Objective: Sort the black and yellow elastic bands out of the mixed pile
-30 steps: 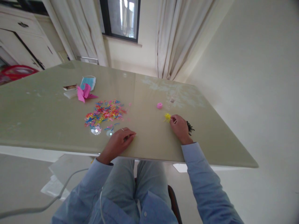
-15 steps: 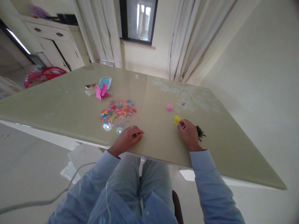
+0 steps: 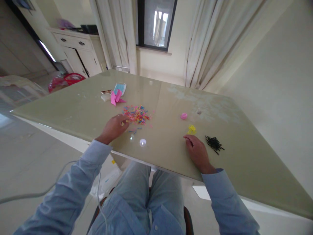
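My left hand (image 3: 116,126) reaches over the left edge of a spread pile of small multicoloured bands (image 3: 139,115), its fingers closed together; what they hold, if anything, is too small to name. On the right, my right hand (image 3: 196,149) rests on the table with fingers curled, just below a small yellow clump (image 3: 192,129). Whether something is pinched in it cannot be made out. A bundle of thin black pieces (image 3: 214,144) lies to the right of that hand. Beyond the yellow clump is a small pink bunch (image 3: 184,116).
At the back left of the table (image 3: 166,147) lie a pink folded piece (image 3: 116,97), a blue face mask (image 3: 120,88) and a small dark-and-white strip (image 3: 106,92). A small clear item (image 3: 199,111) sits behind the yellow clump. Curtains and a white cabinet (image 3: 75,49) stand beyond.
My left hand has moved left and away from me to the multicoloured pile. My right hand has drawn back slightly from the yellow clump, leaving the black bundle fully visible. The view has shifted.
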`<state>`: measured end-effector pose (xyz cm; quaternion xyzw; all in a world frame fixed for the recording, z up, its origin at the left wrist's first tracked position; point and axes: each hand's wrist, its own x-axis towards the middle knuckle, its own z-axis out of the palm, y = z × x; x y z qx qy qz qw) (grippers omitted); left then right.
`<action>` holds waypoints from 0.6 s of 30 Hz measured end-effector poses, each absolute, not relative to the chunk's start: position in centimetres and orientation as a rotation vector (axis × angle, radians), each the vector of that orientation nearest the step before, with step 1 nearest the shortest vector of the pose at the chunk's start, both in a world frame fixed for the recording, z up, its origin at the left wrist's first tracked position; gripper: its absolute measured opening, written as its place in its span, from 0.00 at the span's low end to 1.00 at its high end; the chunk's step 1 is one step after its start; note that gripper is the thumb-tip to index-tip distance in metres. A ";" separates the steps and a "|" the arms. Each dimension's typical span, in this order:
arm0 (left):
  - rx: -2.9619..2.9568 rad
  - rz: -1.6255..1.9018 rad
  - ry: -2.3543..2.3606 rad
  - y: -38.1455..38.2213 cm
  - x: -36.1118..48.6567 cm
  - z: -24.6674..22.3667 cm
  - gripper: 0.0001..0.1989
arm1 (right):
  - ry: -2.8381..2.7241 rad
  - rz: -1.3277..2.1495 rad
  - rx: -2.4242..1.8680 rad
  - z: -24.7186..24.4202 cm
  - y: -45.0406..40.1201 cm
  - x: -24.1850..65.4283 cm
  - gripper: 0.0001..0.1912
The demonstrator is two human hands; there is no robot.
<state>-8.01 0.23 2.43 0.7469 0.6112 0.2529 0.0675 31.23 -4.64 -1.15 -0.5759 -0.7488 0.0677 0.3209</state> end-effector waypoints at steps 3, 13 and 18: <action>2.298 0.540 1.924 1.2 -8.6 2.9 0.18 | -1.985 0.185 -1.509 -1.2 -4.6 31.3 0.15; 2.237 0.331 2.020 1.9 -6.6 2.0 0.16 | -1.983 0.191 -1.515 -0.9 -4.8 31.2 0.12; 2.247 0.353 1.993 1.8 -6.8 1.6 0.17 | -1.959 0.207 -1.572 -0.8 -4.9 31.0 0.12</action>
